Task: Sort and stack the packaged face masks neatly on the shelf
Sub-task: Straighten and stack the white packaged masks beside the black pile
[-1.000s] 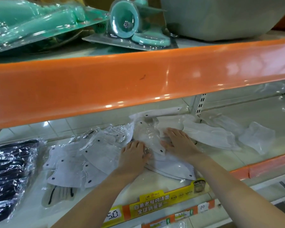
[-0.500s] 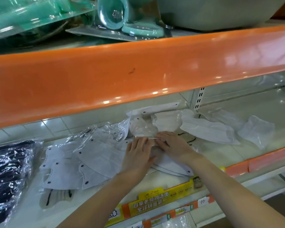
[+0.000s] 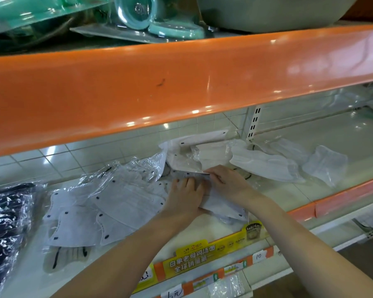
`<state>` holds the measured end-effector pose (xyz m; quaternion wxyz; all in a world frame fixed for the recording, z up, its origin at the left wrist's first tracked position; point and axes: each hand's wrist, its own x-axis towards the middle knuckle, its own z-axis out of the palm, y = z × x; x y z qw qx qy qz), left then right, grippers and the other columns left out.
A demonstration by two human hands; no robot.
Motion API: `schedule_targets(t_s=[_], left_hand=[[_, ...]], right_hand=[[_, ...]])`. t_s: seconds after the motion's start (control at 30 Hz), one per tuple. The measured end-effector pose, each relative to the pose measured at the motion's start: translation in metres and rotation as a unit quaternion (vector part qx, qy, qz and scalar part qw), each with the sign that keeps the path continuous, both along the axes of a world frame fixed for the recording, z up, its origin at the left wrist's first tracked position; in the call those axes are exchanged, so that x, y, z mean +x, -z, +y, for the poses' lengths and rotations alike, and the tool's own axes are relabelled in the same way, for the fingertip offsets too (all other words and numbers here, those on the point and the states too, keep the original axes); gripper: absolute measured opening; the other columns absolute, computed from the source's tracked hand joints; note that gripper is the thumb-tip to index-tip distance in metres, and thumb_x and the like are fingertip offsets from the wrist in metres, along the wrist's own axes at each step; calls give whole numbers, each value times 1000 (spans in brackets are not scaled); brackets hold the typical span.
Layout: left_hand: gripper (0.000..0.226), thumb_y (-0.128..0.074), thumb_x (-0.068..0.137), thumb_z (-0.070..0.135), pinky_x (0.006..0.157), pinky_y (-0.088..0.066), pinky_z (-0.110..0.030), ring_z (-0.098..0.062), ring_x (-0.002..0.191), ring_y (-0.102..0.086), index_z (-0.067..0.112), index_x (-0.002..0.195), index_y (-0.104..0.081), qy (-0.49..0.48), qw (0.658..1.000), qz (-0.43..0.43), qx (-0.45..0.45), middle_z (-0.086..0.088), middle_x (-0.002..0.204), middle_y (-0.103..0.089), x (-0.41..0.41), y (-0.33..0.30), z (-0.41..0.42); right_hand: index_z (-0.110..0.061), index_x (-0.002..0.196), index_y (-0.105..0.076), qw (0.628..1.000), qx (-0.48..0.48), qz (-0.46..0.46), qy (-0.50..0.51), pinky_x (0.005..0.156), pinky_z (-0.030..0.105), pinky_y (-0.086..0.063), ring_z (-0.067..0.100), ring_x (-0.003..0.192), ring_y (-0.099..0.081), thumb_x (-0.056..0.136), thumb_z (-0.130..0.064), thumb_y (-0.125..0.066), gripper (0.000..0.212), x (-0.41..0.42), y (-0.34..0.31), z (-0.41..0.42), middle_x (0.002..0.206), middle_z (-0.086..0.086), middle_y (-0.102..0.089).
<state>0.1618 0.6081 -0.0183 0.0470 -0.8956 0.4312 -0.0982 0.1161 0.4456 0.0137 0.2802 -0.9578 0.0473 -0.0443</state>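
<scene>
Our left hand [image 3: 184, 195] lies flat on a white mask pack [image 3: 222, 204] mid-shelf, fingers straight and close together, tips at the pack's far edge. Our right hand [image 3: 228, 182] comes in from the right, fingers bent, pinching that same far edge just beside the left fingertips; the thumb is hidden, so we cannot tell how firm the grip is.

The pack is thin and flat, in clear crinkled film, with small dark dots at its corners. It sits on the pale, glossy shelf [image 3: 331, 136], near the front lip.

Left of it, a loose fan of grey masks [image 3: 108, 209] in glinting plastic, overlapping, curved edges, dark ear-loop dots. Behind and right, more white masks [image 3: 265, 164] in film, tilted and scattered, one [image 3: 325, 164] lying apart. Far left, black masks [image 3: 7, 224] in shiny wrap.

Orange rail [image 3: 181, 87] overhead, smooth and reflective. Yellow label strip [image 3: 209, 254] on the front lip.
</scene>
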Motion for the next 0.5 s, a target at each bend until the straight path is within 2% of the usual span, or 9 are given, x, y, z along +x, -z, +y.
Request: schedule_targets(t_s=[0.07,0.13,0.2,0.27,0.37,0.4,0.47,0.5], left_hand=[[60,-81,43,57,58,-47,-31,-24,62,-59,17,85,-69,25,999,-36,-9,-5,71,-61,3,-2,-6],[53,-90,32,33,53,-48,-27,-24,59,-62,17,79,-71,27,998,-44,-21,-4,67,-62,4,-7,-8],[48,-87,46,23,52,-49,-28,-25,65,-66,17,91,-71,38,997,-31,-52,-4,73,-67,4,-15,-4],[44,-81,55,17,50,-47,-26,-23,66,-67,16,97,-70,84,988,-41,-122,-1,77,-70,6,-22,6],[45,-65,60,17,47,-46,-22,-21,63,-67,16,104,-59,156,954,-77,-242,0,79,-72,0,-34,25],[44,-58,63,21,47,-46,-21,-20,64,-68,17,107,-54,157,949,-79,-263,0,81,-72,-3,-39,31],[48,-57,63,30,45,-42,-18,-17,61,-67,20,109,-50,117,945,-68,-298,1,80,-72,-3,-43,40],[49,-58,62,31,44,-41,-19,-17,59,-67,22,110,-51,94,942,-54,-319,0,78,-72,-3,-43,45]], right_hand=[[-15,120,-62,1000,5,14,8,84,19,-32,18,112,-54,101,-23,-40,29,-2,0,0,119,4,-61],[-15,113,-63,999,18,39,17,85,26,-37,21,109,-56,102,-36,-35,37,-5,-2,-1,116,5,-62],[-20,113,-63,997,46,68,10,90,33,-40,20,110,-56,98,-56,-25,54,-11,-9,-2,117,1,-63],[-28,119,-63,992,90,92,17,92,31,-37,13,110,-53,94,-66,-15,66,-15,-18,-4,117,-9,-60],[-36,112,-67,981,157,110,38,95,30,-34,9,110,-53,96,-62,-13,63,-12,-29,-17,114,-14,-62],[-34,110,-68,976,175,120,42,97,31,-34,10,111,-55,95,-63,-15,62,-13,-32,-22,116,-12,-64],[-28,116,-65,967,212,137,38,101,31,-34,14,117,-53,93,-65,-26,58,-11,-30,-27,123,-7,-61],[-27,119,-60,965,218,135,50,98,28,-33,13,118,-49,95,-59,-35,47,-10,-27,-27,123,-6,-57]])
